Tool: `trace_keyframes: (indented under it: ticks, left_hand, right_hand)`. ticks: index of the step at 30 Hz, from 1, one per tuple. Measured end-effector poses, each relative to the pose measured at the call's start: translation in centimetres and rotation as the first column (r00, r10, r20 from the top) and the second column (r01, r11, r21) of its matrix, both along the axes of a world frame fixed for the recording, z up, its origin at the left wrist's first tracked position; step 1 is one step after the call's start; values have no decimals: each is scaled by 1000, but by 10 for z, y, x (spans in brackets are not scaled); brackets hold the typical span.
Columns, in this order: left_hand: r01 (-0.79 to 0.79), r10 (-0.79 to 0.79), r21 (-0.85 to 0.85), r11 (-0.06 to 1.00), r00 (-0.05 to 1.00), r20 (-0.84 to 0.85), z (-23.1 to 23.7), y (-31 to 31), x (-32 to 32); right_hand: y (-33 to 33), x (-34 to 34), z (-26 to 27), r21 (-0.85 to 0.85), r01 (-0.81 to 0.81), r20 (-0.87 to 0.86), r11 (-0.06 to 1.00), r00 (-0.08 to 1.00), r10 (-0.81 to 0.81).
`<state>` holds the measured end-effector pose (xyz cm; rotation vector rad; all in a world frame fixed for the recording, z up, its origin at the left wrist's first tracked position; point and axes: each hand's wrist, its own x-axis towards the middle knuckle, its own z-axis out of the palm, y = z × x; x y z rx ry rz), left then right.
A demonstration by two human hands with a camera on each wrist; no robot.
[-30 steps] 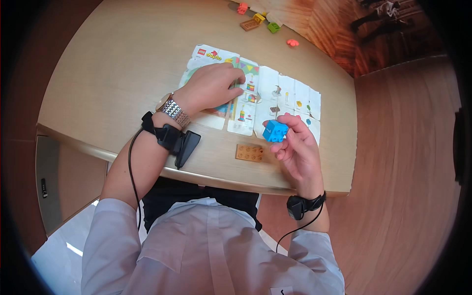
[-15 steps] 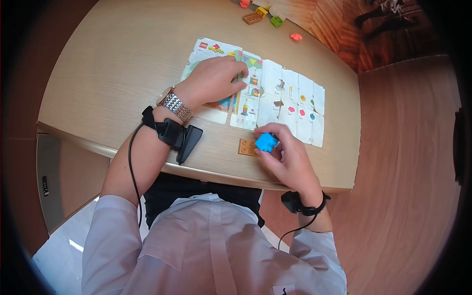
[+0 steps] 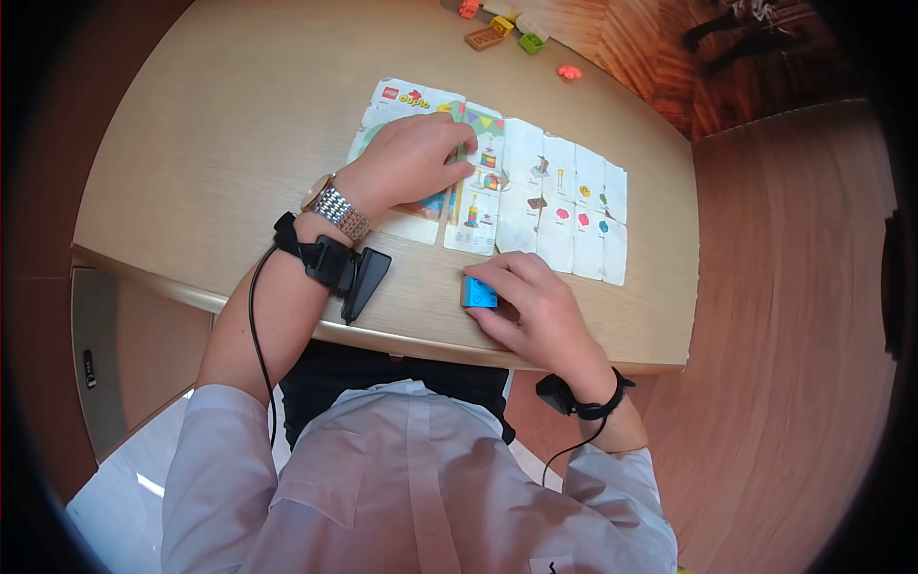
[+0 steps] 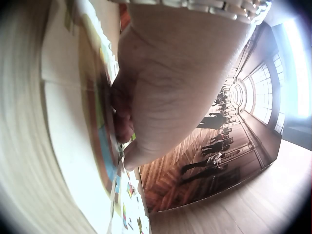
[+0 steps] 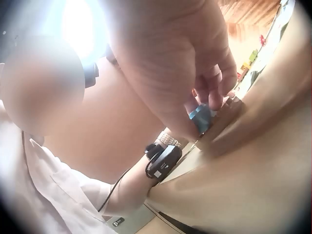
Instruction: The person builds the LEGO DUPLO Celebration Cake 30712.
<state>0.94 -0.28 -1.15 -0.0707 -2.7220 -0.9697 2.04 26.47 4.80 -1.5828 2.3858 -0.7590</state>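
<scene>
In the head view my right hand (image 3: 545, 311) pinches a blue toy brick (image 3: 481, 293) between thumb and fingers, low over the table near its front edge. The right wrist view shows the blue brick (image 5: 201, 118) at the fingertips, right at a flat brown studded plate (image 5: 225, 116). From above, the brick and hand hide most of that plate. My left hand (image 3: 406, 161) rests on the unfolded instruction sheet (image 3: 521, 225), its fingers loosely bent and holding nothing. Printed building steps and parts show on the sheet beside it.
At the table's far edge lie a brown plate (image 3: 485, 38), a yellow piece (image 3: 501, 26), a green brick (image 3: 532, 42), a red piece (image 3: 469, 9) and a red flower-like piece (image 3: 569, 73). A picture panel (image 3: 631, 57) stands behind them.
My right hand has turned palm down and moved left and down with the blue brick, from above the sheet's lower edge to the brown plate. The left hand has stayed on the sheet.
</scene>
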Motion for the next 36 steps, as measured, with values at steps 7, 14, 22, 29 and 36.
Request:
trace_keyframes:
  ticks: [7, 14, 22, 29, 36]
  left_hand:
    - [7, -7, 8, 1000, 1000, 14, 2, -1, 1]
    - [10, -10, 16, 1000, 1000, 7, 1, 0, 1]
    - [20, -20, 27, 999, 1000, 9, 2, 0, 1]
    - [20, -20, 23, 1000, 1000, 21, 6, 0, 2]
    - [14, -15, 31, 999, 999, 31, 6, 0, 3]
  right_hand:
    - [1, 0, -4, 10, 35, -33, 999, 999, -35]
    - [2, -2, -3, 23, 46, -58, 999, 997, -44]
    - [4, -1, -7, -6, 59, -82, 998, 995, -59]
    - [3, 2, -8, 2, 86, -50, 996, 995, -85]
    - [5, 1, -10, 18, 94, -45, 995, 995, -93]
